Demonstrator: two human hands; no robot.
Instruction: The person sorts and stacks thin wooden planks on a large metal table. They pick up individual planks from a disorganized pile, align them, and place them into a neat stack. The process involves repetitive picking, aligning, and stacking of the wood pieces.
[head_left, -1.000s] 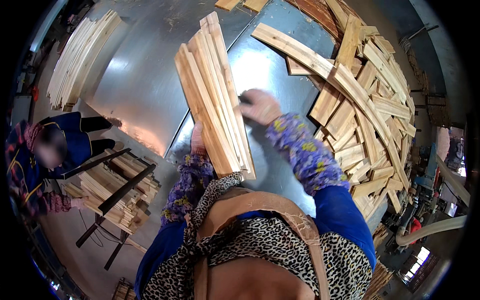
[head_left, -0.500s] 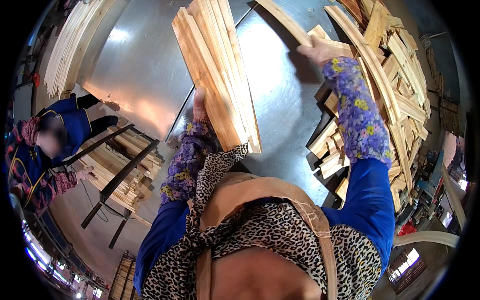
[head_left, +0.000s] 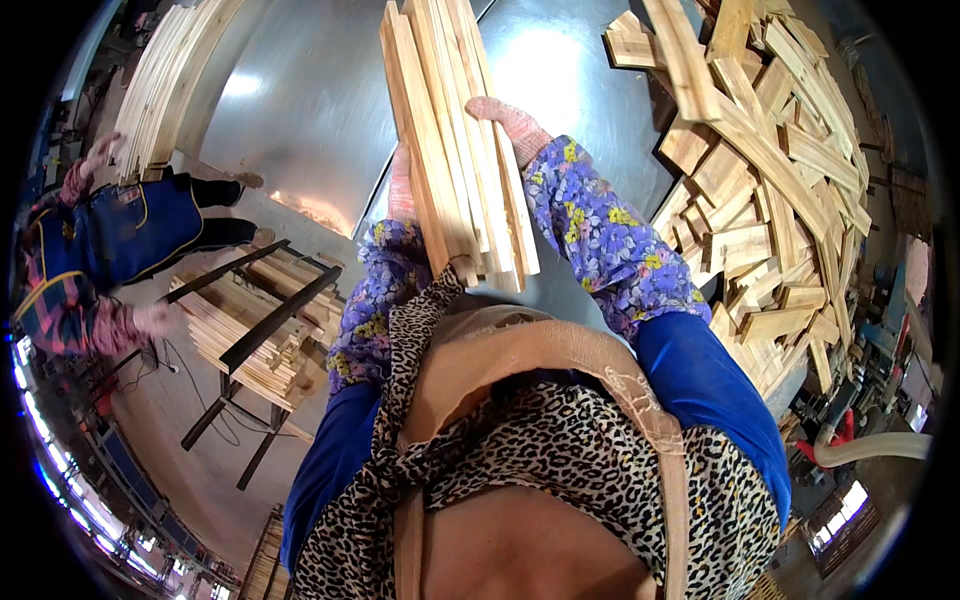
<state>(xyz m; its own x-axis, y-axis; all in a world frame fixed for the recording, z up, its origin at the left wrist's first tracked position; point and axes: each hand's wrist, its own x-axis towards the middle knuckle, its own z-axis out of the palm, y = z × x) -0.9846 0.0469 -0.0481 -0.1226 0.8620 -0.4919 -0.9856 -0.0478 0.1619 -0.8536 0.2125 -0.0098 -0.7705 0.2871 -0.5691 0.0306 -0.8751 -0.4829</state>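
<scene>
A bundle of long pale wooden strips [head_left: 448,140] stands between my two hands above the metal table, its near end close to my apron. My left hand [head_left: 402,188] grips its left side, the fingers partly hidden behind the wood. From the right, my right hand [head_left: 508,125] is closed over the bundle's edge, fingertips lying across the strips. To the right of my right forearm spreads a large heap of loose wooden pieces [head_left: 745,250], some long and slightly curved, others short.
The shiny metal table [head_left: 310,120] has a stack of long strips [head_left: 170,80] at its far left. On the left, another person [head_left: 125,235] in a blue apron is beside a dark metal rack [head_left: 265,325] with stacked wood [head_left: 240,340]. A pale hose [head_left: 870,450] shows at lower right.
My right hand has come in from the heap to the bundle; the long strip it held is no longer apart in it. The bundle has turned straighter. The other person has shifted.
</scene>
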